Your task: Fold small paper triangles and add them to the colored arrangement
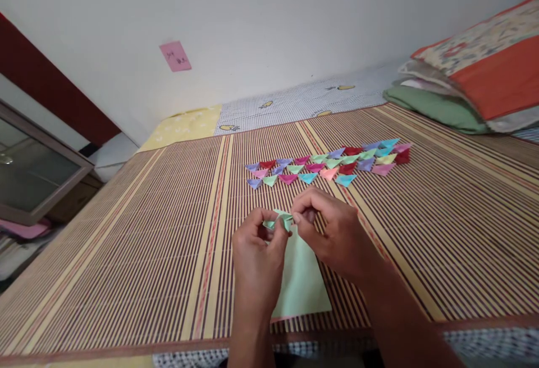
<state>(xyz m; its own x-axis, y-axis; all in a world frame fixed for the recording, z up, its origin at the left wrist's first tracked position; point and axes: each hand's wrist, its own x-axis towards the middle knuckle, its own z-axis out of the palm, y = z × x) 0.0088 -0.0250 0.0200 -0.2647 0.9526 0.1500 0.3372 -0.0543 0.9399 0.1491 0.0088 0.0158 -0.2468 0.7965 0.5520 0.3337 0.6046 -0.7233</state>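
Between my two hands is a small piece of folded light-green paper (283, 219). My left hand (259, 250) pinches it with thumb and fingertips from the left. From the right, my right hand (330, 227) pinches its tip between thumb and forefinger. Beneath the hands a light-green sheet of paper (305, 278) lies flat on the striped mat, partly covered by my left hand and wrist. Just beyond, folded paper triangles (309, 178) in many colours lie in rows on the mat.
The striped bamboo mat (168, 255) covers the bed. At the far right, folded bedding (475, 87) is stacked. A checked sheet (286, 104) shows along the wall, where a pink note (176, 56) is stuck. On the left stands a glass-fronted cabinet (37, 171).
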